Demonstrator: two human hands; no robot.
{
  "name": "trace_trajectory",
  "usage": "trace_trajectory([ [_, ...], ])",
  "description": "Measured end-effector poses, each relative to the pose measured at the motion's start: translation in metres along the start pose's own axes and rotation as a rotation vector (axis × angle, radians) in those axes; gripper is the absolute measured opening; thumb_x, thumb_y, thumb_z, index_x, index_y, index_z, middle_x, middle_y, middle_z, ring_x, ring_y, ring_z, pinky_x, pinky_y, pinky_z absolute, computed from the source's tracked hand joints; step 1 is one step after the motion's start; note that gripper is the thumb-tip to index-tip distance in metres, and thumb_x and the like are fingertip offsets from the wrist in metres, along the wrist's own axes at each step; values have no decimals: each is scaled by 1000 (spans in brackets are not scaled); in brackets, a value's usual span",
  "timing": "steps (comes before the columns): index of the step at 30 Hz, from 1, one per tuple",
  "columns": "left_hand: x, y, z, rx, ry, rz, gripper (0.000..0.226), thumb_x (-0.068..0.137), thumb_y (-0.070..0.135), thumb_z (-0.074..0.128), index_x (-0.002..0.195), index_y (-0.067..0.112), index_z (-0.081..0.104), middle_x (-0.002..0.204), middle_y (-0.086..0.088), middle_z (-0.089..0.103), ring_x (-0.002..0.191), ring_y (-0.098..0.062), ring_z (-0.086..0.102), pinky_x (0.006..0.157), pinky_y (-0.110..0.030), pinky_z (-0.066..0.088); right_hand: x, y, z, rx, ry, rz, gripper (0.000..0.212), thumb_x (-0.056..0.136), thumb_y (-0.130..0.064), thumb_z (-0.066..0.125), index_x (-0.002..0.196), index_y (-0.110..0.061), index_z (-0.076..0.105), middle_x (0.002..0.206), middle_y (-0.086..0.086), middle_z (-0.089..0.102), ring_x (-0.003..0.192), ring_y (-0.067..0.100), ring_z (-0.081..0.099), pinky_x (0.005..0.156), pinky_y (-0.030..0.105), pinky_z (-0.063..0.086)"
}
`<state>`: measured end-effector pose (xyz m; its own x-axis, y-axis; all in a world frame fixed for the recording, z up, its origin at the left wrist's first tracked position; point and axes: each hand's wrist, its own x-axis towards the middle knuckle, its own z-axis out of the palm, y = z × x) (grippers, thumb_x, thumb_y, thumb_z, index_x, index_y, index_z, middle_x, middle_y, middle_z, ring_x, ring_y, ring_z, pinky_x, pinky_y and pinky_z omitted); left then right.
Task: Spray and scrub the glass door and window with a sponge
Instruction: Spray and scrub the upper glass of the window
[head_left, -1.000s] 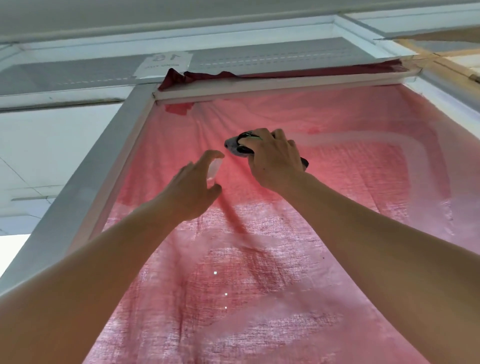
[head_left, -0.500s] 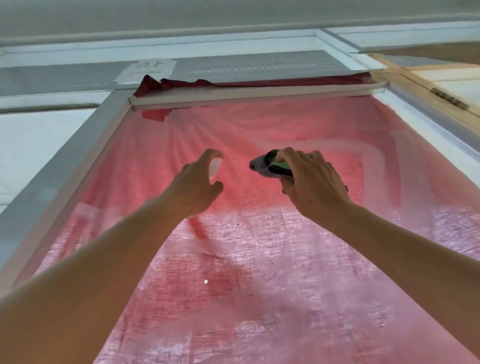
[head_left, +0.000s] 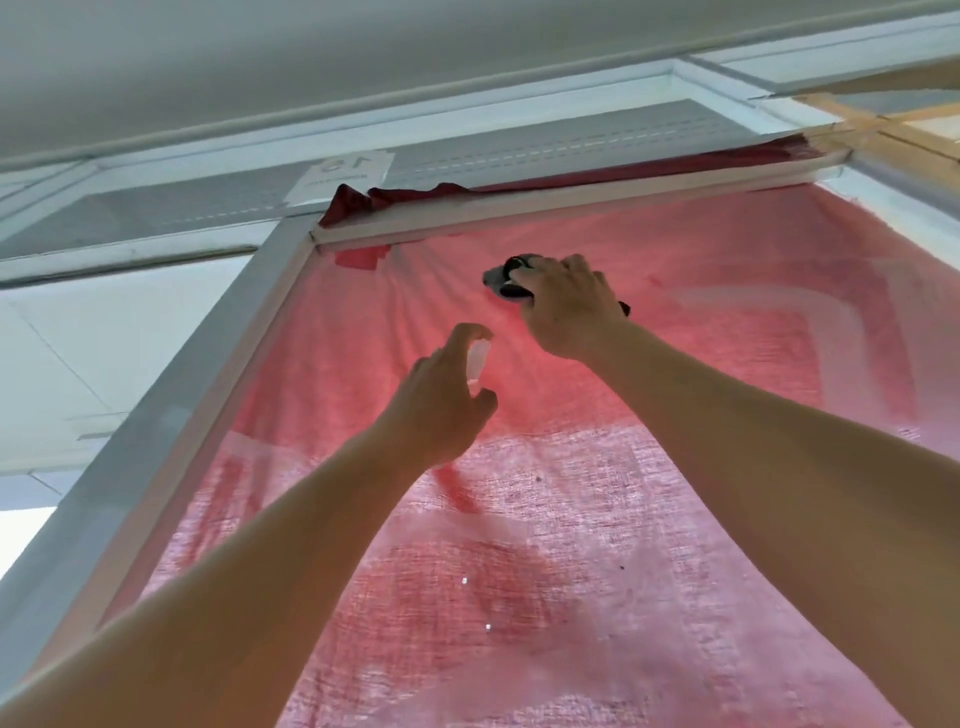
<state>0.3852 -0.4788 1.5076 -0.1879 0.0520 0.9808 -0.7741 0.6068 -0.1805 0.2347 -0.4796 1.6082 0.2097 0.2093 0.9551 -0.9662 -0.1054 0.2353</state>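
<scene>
A tall glass door fills the view, with a red cloth hanging behind the pane and pale wiped streaks on it. My right hand is raised near the top of the pane and presses a dark sponge against the glass. Only the sponge's left end shows past my fingers. Lower and to the left, my left hand grips a small clear spray bottle, its nozzle pointing at the glass, with my forefinger on top. Most of the bottle is hidden in my palm.
The white door frame runs up the left side and across the top. Above it sits a transom with a paper number label. A wooden frame shows at the upper right. The ceiling is close overhead.
My right hand has slid the sponge up and to the left, toward the top of the pane. My left hand with the spray bottle stays about where it was, now below the sponge.
</scene>
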Motion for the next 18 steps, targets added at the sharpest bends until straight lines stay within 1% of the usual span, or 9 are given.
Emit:
trace_trajectory([
  [2,-1,1,0,0,0,-9,51,90,7,50,135,24,35,106,-2,46,57,-10,44,56,-30,40,-8,-4,-6,19,-38,-72,42,99,-17,36,140,-24,42,143,3,43,124,31,37,100,45,32],
  [3,-1,2,0,7,3,-10,52,90,7,50,136,24,34,106,-2,46,57,-8,43,54,-30,39,-15,-5,-9,44,-46,-106,41,99,-16,38,139,-26,44,140,2,46,123,30,38,99,45,33],
  [5,-1,4,0,28,10,-9,54,89,5,50,137,24,33,104,-2,46,56,-7,43,54,-30,39,-35,-7,-16,102,-58,-171,40,98,-16,41,136,-28,48,136,0,49,119,29,39,96,45,34],
  [7,0,8,1,32,8,-15,53,89,4,50,136,23,33,102,-3,47,56,-8,45,52,-27,39,-56,-2,-21,120,-62,-203,40,98,-20,44,137,-29,48,139,0,47,118,29,37,94,43,34],
  [8,0,10,2,33,4,-19,52,90,4,51,135,23,33,102,-3,47,56,-9,46,53,-29,41,-66,3,-23,113,-60,-196,42,98,-23,46,139,-30,46,141,0,44,120,29,35,95,43,34],
  [11,-1,16,7,38,3,-42,50,90,7,52,134,25,35,106,-4,46,62,-18,45,64,-31,39,-88,29,-31,105,-43,-114,48,96,-27,53,143,-28,42,144,1,41,122,29,34,96,42,35],
  [13,0,19,8,33,4,-51,50,90,7,52,134,25,36,108,-5,48,63,-20,44,65,-31,38,-98,50,-38,101,-12,-44,47,95,-27,56,141,-28,45,143,1,42,122,30,35,94,42,36],
  [15,0,21,9,25,8,-56,50,90,7,52,133,25,36,105,-7,49,58,-16,43,59,-31,38,-104,73,-45,75,16,34,45,94,-25,57,139,-27,47,141,3,44,121,31,36,91,43,38],
  [18,-1,31,13,-32,9,-48,49,91,6,52,132,27,35,97,-8,51,50,-13,45,42,-25,39,-107,107,-51,30,67,173,41,97,-24,52,138,-23,48,138,9,47,117,34,38,88,43,37],
])
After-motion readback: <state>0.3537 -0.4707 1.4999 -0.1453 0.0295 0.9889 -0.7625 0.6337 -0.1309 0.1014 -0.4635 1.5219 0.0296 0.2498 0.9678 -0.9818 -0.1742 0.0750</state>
